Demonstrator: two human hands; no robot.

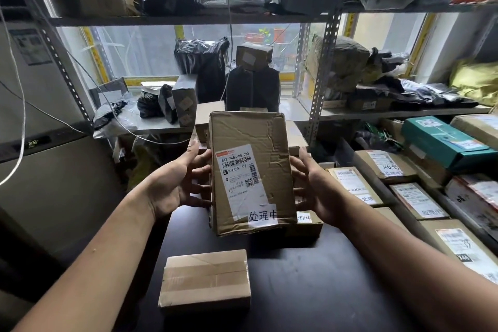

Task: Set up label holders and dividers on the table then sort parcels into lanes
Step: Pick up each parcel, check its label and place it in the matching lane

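Left hand [175, 186], centre-left: fingers curled behind the parcel [250, 170], thumb on its edge. Parcel upright mid-frame, above the table [336, 291]. Right hand [320, 188] clasps the opposite side. Risk: dented cardboard buckles and slips onto the taped box [204, 280] below.

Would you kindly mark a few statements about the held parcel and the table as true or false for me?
1. The left hand and right hand hold the cardboard parcel above the table. True.
2. The parcel's shipping label faces away from the camera. False: it faces the camera.
3. A taped box lies on the table, nearer the person. True.
4. The right hand rests on the taped box. False: it grips the parcel's right edge.
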